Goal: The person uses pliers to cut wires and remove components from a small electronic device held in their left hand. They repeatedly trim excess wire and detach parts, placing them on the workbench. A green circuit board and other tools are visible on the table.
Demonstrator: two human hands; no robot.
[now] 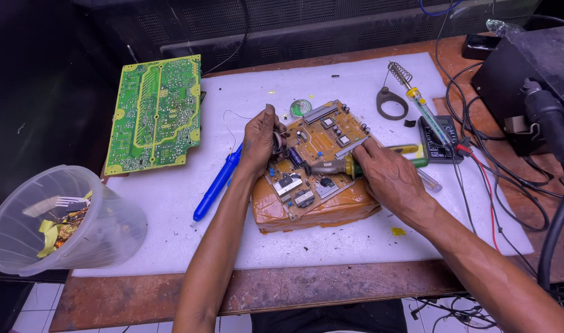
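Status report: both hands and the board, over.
Left hand on the brown circuit board's left edge, fingers closed on a small part. Right hand grips a green-handled tool laid across the board. Blue tool beside left wrist.

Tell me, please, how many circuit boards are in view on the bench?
2: a green circuit board lies at the mat's far left corner; a brown circuit board sits on an orange block under both hands. Others may be hidden.
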